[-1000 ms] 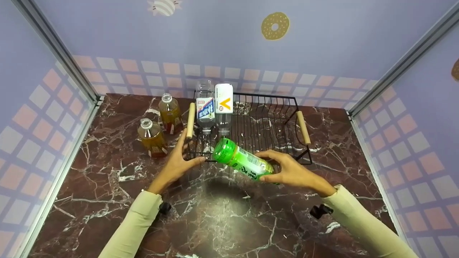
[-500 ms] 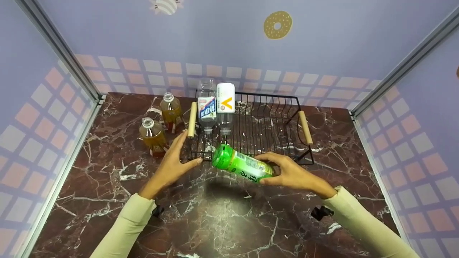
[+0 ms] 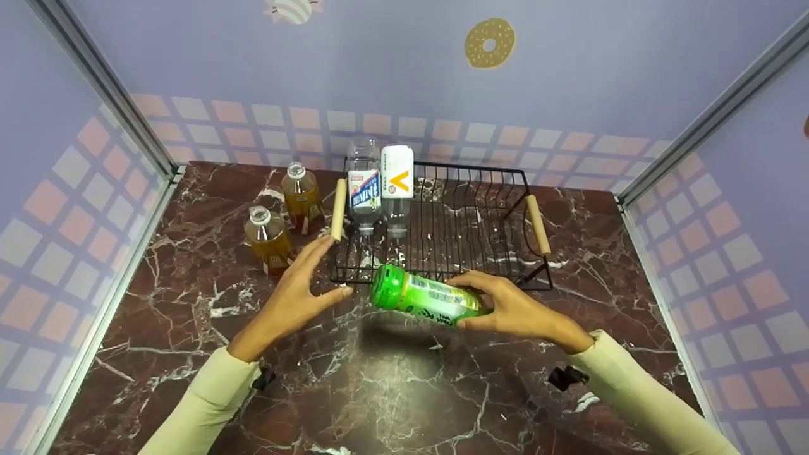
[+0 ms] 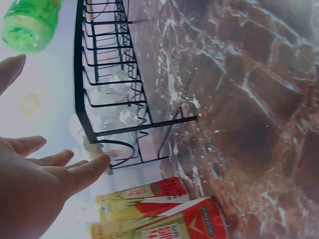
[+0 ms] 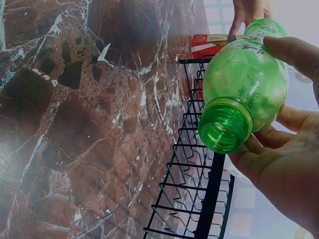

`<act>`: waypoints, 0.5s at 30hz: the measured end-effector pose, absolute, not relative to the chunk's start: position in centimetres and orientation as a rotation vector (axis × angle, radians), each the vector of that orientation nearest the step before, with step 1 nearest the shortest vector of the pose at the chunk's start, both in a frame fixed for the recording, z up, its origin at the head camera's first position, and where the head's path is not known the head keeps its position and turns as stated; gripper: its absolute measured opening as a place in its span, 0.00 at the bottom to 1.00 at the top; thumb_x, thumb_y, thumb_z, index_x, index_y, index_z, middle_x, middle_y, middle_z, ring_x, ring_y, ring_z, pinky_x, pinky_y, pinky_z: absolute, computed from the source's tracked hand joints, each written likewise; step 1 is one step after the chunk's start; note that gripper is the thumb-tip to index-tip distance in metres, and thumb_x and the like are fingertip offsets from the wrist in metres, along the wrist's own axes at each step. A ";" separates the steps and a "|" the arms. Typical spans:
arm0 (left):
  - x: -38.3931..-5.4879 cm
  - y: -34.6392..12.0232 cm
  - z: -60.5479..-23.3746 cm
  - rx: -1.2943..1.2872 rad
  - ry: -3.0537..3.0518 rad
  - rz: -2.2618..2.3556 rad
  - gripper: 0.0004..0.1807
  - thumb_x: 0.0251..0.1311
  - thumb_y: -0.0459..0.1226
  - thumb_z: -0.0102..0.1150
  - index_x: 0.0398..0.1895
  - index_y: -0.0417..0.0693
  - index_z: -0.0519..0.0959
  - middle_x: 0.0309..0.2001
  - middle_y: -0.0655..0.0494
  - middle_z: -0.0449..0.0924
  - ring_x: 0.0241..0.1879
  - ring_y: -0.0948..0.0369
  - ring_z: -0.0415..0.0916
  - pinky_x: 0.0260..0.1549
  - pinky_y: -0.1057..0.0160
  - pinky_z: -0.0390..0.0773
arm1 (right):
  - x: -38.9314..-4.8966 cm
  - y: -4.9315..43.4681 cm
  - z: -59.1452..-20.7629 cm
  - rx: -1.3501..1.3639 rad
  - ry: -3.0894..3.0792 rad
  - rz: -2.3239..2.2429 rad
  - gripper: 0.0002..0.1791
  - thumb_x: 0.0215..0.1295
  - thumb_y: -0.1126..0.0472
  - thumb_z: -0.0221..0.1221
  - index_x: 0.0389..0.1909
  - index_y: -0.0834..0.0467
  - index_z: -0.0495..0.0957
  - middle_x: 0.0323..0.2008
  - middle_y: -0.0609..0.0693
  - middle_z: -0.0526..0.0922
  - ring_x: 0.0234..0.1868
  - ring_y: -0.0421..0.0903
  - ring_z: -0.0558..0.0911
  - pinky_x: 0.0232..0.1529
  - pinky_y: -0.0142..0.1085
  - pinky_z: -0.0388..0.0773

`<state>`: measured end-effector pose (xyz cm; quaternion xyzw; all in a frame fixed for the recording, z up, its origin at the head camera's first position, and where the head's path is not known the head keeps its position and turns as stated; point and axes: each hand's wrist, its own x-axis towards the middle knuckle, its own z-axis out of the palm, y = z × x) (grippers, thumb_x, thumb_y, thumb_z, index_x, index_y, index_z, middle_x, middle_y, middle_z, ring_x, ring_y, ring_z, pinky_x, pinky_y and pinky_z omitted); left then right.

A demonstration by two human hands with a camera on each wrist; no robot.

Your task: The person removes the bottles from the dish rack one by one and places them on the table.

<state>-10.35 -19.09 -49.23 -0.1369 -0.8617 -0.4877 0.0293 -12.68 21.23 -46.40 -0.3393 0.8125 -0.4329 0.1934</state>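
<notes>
Two pale sleeves (image 3: 193, 407) reach in over a dark marbled table (image 3: 411, 392). The right hand (image 3: 512, 306) grips a green bottle (image 3: 430, 302) between thumb and fingers, holding it sideways above the table at the basket's near edge, its base toward the left hand and its open mouth showing in the right wrist view. The left hand (image 3: 291, 297) has its thumb spread from its extended fingers, their tips by the wooden handle (image 3: 339, 208); whether they touch it, I cannot tell. To that hand's left, two amber bottles (image 3: 270, 243) stand upright. In the black wire basket (image 4: 78, 69), two clear bottles (image 3: 398, 174) lie side by side, necks toward the person. Behind is a lilac wall (image 3: 379, 57) with a doughnut picture (image 3: 490, 43).
</notes>
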 end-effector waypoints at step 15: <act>-9.0 -17.5 -47.0 -0.647 -2.678 -1.482 0.46 0.62 0.38 0.82 0.82 0.41 0.70 0.82 0.42 0.66 0.81 0.39 0.64 0.78 0.30 0.63 | -12.4 21.2 -46.0 -0.976 2.311 -1.153 0.39 0.62 0.63 0.78 0.74 0.59 0.77 0.62 0.55 0.83 0.51 0.49 0.85 0.48 0.40 0.92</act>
